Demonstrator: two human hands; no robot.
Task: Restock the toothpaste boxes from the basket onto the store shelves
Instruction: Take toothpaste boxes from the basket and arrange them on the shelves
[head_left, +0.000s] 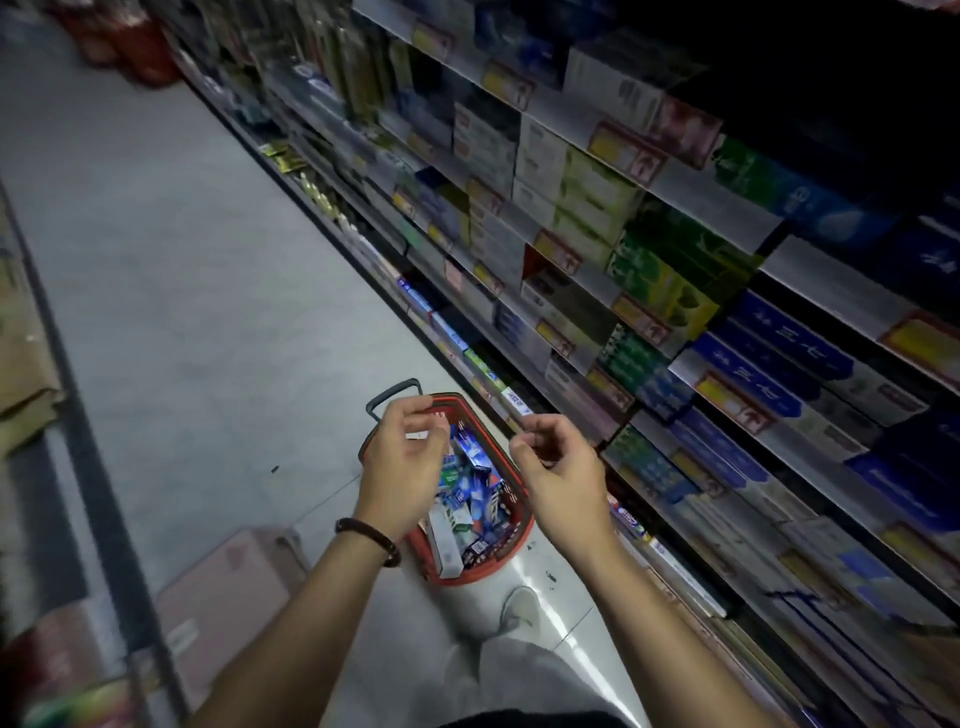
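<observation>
The left hand (402, 460) and right hand (558, 470) hang loosely curled, holding nothing, over the basket (467, 579) on the floor at six o'clock. It is full of boxes (470, 480). Each is probably best gripped by its long sides, then matched to its brand on the shelves (717, 208) at three o'clock.

The grey floor (197, 291) runs up the aisle. A pale pink carton (228, 587) sits on it near the bottom edge, blurred. A dark strip (88, 441) runs lengthwise along the floor's left side. Beyond it, at the left edge, lies folded brown cardboard (26, 374). Red packs (130, 47) stand at the far left corner, too blurred to read. More red and green packs (62, 670) fill the near left corner. A small dark speck (275, 469) lies mid-floor.
</observation>
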